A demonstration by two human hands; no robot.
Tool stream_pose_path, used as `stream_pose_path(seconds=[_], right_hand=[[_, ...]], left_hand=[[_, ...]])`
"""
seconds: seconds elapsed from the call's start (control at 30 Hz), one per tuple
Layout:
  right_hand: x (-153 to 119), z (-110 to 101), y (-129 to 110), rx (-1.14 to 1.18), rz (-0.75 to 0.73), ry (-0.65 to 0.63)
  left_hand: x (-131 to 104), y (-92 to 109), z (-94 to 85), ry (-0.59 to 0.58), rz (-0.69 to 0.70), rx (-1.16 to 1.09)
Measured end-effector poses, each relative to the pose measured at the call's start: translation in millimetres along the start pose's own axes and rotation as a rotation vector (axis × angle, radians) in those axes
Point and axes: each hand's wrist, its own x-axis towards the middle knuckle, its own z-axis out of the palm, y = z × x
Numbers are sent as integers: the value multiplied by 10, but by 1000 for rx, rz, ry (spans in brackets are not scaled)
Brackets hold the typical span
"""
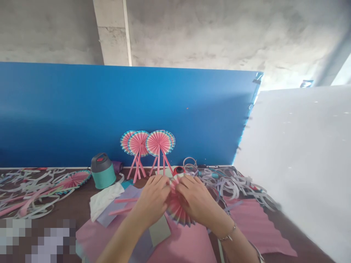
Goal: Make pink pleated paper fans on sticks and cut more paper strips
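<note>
A round pleated paper fan (181, 212), pink with a pale and blue-green rim, is between my two hands above the table. My left hand (156, 195) is closed on its left upper part, and two pink handle strips (124, 200) stick out to the left behind that wrist. Curled fingers of my right hand (196, 195) press on the fan's upper right pleats. Both sets of fingertips are partly hidden by the knuckles and the paper. Beneath lie pink paper sheets (189, 248), a lilac sheet (109, 213) and a pale green piece (159, 232).
Several similar fans (159, 143) lean against the blue partition (192, 102). A teal and grey container (103, 171) stands to their left. Paper strips heap at left (41, 197) and right (229, 186); another fan (75, 180) lies at left. A creased pink sheet (255, 226) lies at right.
</note>
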Motion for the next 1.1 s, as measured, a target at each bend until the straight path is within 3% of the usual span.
stream_pose_path(seconds=[0.6,1.1], right_hand=[[9,125,-13,51,-21,42],[-6,37,36,-41,-31,44]], left_hand=[[-13,-36,7,51,10,-55],[-20,-80,-105,47,27,-76]])
